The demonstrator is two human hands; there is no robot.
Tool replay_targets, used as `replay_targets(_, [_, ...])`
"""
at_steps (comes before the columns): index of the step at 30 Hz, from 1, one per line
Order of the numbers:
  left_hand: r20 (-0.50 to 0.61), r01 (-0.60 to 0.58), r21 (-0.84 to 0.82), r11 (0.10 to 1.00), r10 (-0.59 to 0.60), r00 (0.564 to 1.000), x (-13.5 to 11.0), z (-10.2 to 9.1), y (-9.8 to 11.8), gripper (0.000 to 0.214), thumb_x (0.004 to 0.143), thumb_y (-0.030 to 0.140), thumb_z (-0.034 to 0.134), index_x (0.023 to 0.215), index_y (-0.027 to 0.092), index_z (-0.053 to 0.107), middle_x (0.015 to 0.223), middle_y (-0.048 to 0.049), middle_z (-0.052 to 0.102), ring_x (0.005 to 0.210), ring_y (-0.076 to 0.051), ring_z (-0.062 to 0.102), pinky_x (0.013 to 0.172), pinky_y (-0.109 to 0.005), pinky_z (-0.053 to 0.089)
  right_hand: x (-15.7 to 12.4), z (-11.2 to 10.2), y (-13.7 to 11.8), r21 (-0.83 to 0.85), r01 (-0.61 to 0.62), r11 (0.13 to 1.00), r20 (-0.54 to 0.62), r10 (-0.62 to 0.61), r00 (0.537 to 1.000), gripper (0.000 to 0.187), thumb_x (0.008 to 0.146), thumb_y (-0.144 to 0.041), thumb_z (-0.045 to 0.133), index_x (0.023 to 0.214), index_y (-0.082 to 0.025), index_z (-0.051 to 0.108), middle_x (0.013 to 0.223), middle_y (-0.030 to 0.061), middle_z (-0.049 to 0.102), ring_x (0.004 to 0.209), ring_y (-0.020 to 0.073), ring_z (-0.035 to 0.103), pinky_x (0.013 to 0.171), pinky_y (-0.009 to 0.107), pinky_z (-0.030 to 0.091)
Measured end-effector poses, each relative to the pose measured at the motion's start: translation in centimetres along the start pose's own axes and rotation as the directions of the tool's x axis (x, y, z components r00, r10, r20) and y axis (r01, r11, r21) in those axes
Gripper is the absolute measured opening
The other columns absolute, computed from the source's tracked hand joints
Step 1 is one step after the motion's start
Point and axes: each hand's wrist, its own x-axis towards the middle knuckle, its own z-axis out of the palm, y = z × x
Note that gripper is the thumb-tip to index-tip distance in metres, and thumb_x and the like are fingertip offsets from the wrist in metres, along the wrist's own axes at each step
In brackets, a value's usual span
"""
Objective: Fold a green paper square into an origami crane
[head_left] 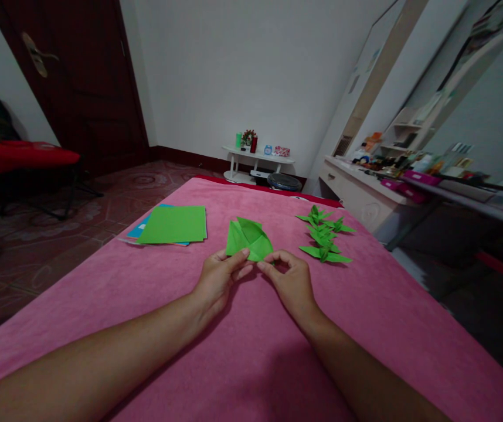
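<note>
Between my two hands is a partly folded sheet of green origami paper, its creases and layers standing up. My left hand pinches its lower left edge, thumb on top and fingers beneath. At the lower right corner, the thumb and forefinger of my right hand pinch the paper. Several finished green paper cranes lie grouped to the right of my hands. Off to the left rests a stack of square paper, green on top, with blue and other colours showing at its edges.
The pink cloth surface lies under everything. Beyond its far edge stands a low white table with small items. A cluttered dresser is on the right, a red chair and a dark door on the left.
</note>
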Motion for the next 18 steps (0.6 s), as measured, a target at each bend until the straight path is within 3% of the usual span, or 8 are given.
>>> replay_targets(5, [0.005,0.004,-0.006,1.0,-0.004,1.0,-0.1,0.2,0.0,0.015,0.067,0.013,0.073,0.079,0.008,0.064,0.076,-0.0068,0.069,0.064,-0.011,0.064,0.065,-0.021,0.055,-0.2,0.1,-0.5,0.003,0.011,1.0,-0.006,-0.011,1.0,0.007,0.072,-0.022,0.063,0.067,-0.017,0.065,0.067,0.0021,0.065,0.067,0.0168,0.058,0.065,0.028,0.045])
replay_targets(9, [0.007,0.04,-0.006,0.999,-0.04,0.999,-0.4,0.5,0.0,0.014,0.066,0.012,0.074,0.067,0.007,0.061,0.066,-0.0055,0.066,0.062,-0.011,0.064,0.067,-0.022,0.056,-0.4,0.2,-0.6,0.022,0.003,1.0,-0.004,-0.003,1.0,0.007,0.072,-0.022,0.064,0.066,-0.017,0.065,0.067,0.0021,0.065,0.067,0.0166,0.059,0.065,0.027,0.045])
replay_targets(18, [-0.035,-0.012,0.034,0.999,0.013,0.999,0.6,0.1,0.5,0.017,0.064,0.009,0.075,0.067,0.008,0.058,0.066,-0.0038,0.064,0.056,-0.009,0.062,0.056,-0.016,0.054,-1.1,0.7,-0.5,0.168,-0.104,0.98,0.01,0.104,0.995,0.009,0.07,-0.023,0.067,0.071,-0.016,0.062,0.067,0.0018,0.063,0.062,0.0155,0.058,0.059,0.026,0.046])
